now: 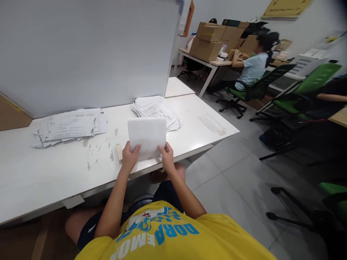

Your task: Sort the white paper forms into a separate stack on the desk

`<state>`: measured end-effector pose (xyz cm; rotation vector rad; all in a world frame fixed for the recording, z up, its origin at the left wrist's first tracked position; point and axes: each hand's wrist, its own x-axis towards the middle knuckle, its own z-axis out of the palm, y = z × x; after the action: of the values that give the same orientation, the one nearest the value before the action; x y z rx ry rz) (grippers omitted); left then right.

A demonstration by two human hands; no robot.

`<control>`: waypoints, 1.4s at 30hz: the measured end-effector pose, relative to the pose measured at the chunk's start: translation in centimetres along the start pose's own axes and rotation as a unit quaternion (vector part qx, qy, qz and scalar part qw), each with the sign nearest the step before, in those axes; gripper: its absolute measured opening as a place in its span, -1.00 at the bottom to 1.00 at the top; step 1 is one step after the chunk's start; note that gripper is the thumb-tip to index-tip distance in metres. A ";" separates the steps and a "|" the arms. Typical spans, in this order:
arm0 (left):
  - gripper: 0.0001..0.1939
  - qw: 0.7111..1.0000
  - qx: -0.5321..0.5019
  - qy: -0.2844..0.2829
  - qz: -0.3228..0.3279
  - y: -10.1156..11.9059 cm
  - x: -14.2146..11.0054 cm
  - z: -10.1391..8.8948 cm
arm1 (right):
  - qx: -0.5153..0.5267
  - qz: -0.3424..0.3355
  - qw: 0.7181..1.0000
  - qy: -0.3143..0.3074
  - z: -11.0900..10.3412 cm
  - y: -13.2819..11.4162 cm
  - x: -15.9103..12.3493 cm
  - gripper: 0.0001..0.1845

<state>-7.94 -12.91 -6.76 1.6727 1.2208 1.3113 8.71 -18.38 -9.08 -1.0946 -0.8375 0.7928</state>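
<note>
At frame centre, your left hand [130,157] and right hand [167,157] are gripping a rectangular white paper stack [148,134], apparently squaring it, next likely requiring even pressure.

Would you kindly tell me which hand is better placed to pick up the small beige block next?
Probably the left hand: it is close beside the block, while the right hand is farther off; both hold the paper, though.

A rectangular stack of white sheets [147,135] is gripped at its lower sides by the left hand [130,157] and right hand [167,156]. On the stained white tabletop [62,164], a small beige oblong block [118,153] is noted just beside the left hand; two loose piles of printed white paper, one at left [74,125] and one behind the stack [155,108], are observed.
</note>
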 end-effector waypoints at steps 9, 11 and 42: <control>-0.52 0.963 0.142 -0.205 -0.103 0.7 -4.6 -3.5 | 0.062 0.331 0.922 -0.189 -4.6 2.8 -9.5 -0.58; -0.43 0.948 0.200 -0.226 -0.096 0.6 -5.2 -3.8 | 0.077 0.337 0.921 -0.181 -4.3 3.6 -10.9 -0.59; -0.60 0.934 0.266 -0.240 0.008 -5.0 3.8 -5.3 | 0.101 0.274 0.955 0.054 1.2 3.0 -13.0 -0.60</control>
<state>-14.13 -7.81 -8.65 2.2119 1.3178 0.5276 1.24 -28.31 -13.99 -1.1883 -0.3437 1.2376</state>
